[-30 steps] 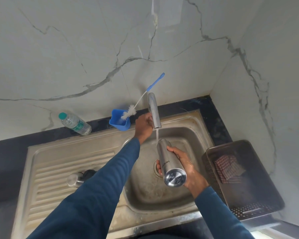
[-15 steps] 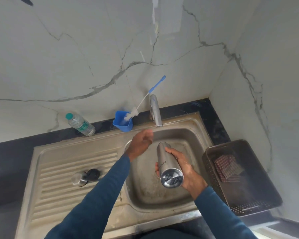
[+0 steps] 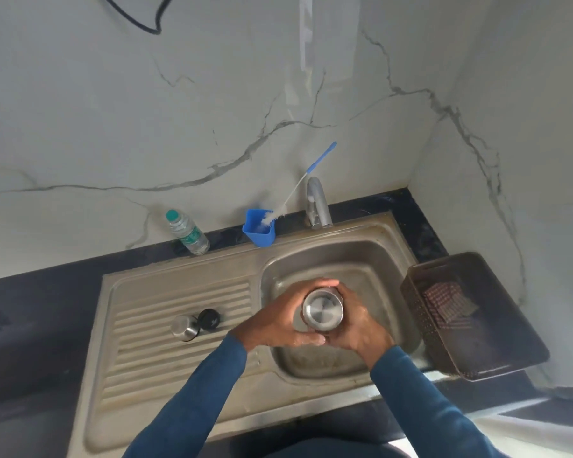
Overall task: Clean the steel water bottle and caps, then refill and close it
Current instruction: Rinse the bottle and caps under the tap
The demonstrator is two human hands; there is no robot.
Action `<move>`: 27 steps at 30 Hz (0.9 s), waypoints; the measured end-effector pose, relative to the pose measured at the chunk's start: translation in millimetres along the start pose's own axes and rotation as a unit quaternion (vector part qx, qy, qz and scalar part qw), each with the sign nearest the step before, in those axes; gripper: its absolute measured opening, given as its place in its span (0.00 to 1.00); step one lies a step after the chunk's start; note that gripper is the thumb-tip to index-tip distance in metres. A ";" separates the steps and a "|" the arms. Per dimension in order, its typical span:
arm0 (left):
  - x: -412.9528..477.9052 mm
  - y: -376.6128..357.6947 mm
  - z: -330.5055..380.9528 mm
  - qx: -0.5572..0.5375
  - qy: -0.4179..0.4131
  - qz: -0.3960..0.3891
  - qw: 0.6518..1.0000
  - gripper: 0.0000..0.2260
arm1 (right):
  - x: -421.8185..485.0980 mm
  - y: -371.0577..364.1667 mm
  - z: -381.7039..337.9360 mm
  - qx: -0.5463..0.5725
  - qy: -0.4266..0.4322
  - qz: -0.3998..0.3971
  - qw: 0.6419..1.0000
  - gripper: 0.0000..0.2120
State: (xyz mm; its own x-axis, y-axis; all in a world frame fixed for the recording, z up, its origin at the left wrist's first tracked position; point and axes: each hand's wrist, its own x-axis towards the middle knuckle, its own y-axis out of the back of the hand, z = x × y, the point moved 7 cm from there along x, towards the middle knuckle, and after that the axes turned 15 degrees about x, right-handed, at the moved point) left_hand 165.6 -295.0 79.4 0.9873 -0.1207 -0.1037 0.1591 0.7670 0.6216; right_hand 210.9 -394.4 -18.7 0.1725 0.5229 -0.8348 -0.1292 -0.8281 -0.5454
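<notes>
The cylindrical steel water bottle point(image 3: 322, 311) is gripped over the steel sink basin point(image 3: 361, 259) by the curled fingers of the left hand point(image 3: 275, 322) and the right hand point(image 3: 361, 325), with a steel cap point(image 3: 183, 328) and a round black cap point(image 3: 209, 318) laid just beside each other on the ribbed drainboard point(image 3: 179, 365).

Arms reach forward, sleeved; left hand point(image 3: 276, 320) and right hand point(image 3: 362, 325) wrap steel bottle point(image 3: 323, 308) from opposite sides.

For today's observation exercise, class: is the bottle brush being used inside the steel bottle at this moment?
No: the bottle brush stands in the blue cup, while the left hand and right hand hold the steel bottle.
</notes>
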 end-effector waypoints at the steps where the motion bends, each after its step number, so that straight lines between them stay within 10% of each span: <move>1: -5.1 5.4 1.3 -0.007 0.003 0.025 1.000 0.41 | 2.4 -2.1 8.7 0.005 -0.004 -0.003 1.000 0.26; 8: -43.6 67.2 -16.9 -0.004 0.058 0.155 0.986 0.34 | -0.9 -17.7 32.8 -0.218 0.073 -0.006 0.973 0.37; 11: -56.6 98.5 -26.7 0.019 0.105 0.225 0.969 0.30 | -17.9 -32.2 21.0 -0.462 0.265 0.061 0.844 0.13; 15: -60.0 124.6 -13.3 0.056 0.095 0.238 0.965 0.29 | -46.0 -78.5 27.7 -0.575 0.432 0.038 0.693 0.39; 22: -63.8 159.4 19.5 0.040 0.048 0.250 0.966 0.31 | -85.2 -135.3 18.4 -0.514 0.561 0.018 0.649 0.31; 27: -66.3 150.1 -22.2 0.070 0.062 0.087 0.992 0.35 | -55.6 -122.7 34.1 -0.513 0.533 0.047 0.671 0.28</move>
State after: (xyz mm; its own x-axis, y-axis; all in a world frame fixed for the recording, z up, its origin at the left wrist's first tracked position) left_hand 123.9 -157.9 162.3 0.9931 0.0903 -0.0744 -0.0057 0.6728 0.7398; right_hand 183.9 -315.0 92.1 0.8821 0.4697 -0.0360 0.4577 -0.8362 0.3021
